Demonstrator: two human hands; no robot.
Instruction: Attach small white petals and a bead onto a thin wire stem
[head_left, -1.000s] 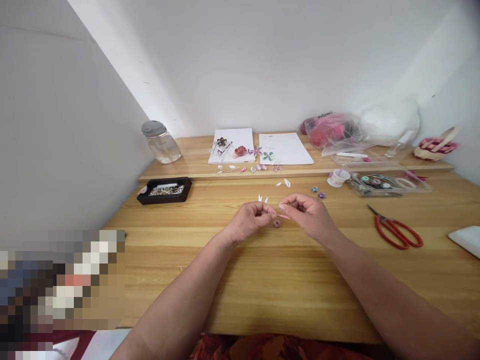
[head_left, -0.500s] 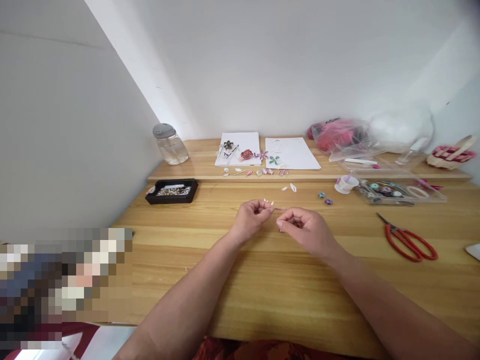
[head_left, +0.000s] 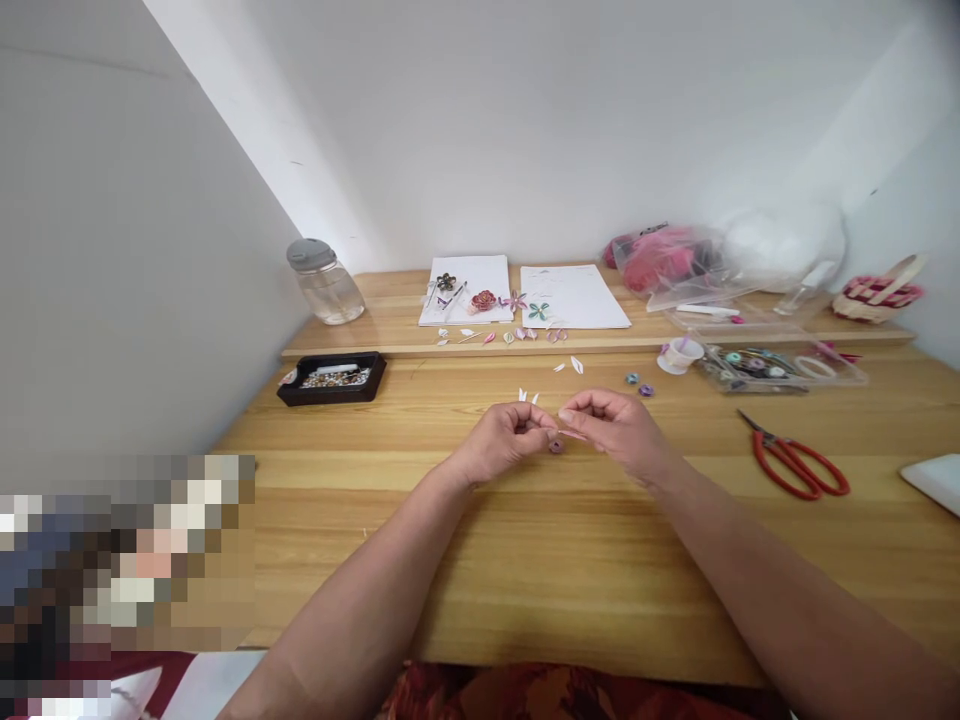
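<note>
My left hand (head_left: 508,440) is closed, thumb and forefinger pinching one end of a thin pink strip (head_left: 574,435). The strip points right, passing below the fingertips of my right hand (head_left: 609,428). That hand is also pinched together; whatever lies between its fingertips is too small to make out. Just under the left fingertips shows a small purple bobbin (head_left: 555,447). Beyond the left knuckles lie small white petal pieces (head_left: 523,396). Two more white petals (head_left: 577,365) rest farther back, with a blue bobbin (head_left: 632,378) and a purple bobbin (head_left: 646,390) to their right.
Red-handled scissors (head_left: 799,465) lie on the right, before a clear box (head_left: 817,372) of threads and a white spool (head_left: 679,356). A black tray (head_left: 330,378) of beads sits left. The raised shelf (head_left: 397,290) bears a bottle (head_left: 326,285), papers (head_left: 577,295), flowers and a basket (head_left: 874,292).
My right hand has risen slightly and now sits above the pink strip, closer to the left hand. The purple bobbin shows more plainly below the left fingertips. The whole view has shifted slightly.
</note>
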